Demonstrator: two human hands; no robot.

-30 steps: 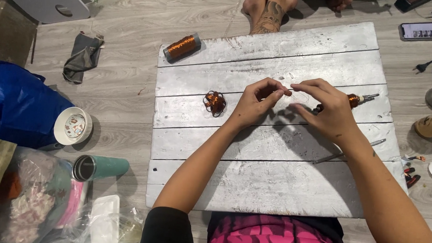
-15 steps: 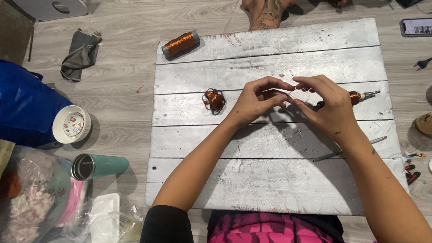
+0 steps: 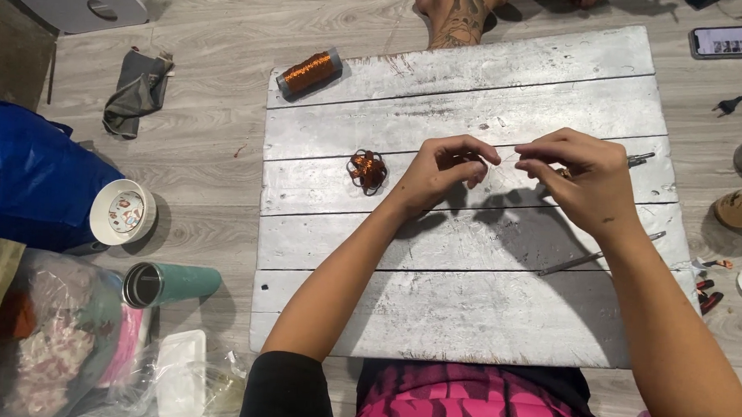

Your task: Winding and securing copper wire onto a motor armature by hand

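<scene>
Counter (image 3: 466,321) flat on floor (image 3: 207,143), in front of lap. On counter: wire spool (image 3: 309,71) at far left corner, small wire bundle (image 3: 367,170) left of centre, thin rod (image 3: 600,257) near right side. Left hand (image 3: 441,169) and right hand (image 3: 577,177) above mid counter, close together, fingers (image 3: 486,151) facing; bundle just left of left hand. On floor left of counter: cloth (image 3: 136,94) far, bowl (image 3: 121,213) nearer, tumbler (image 3: 167,284) lying on its side nearest. Phone (image 3: 729,41) on floor beyond far right corner. Another person's foot (image 3: 460,16) at far edge.
</scene>
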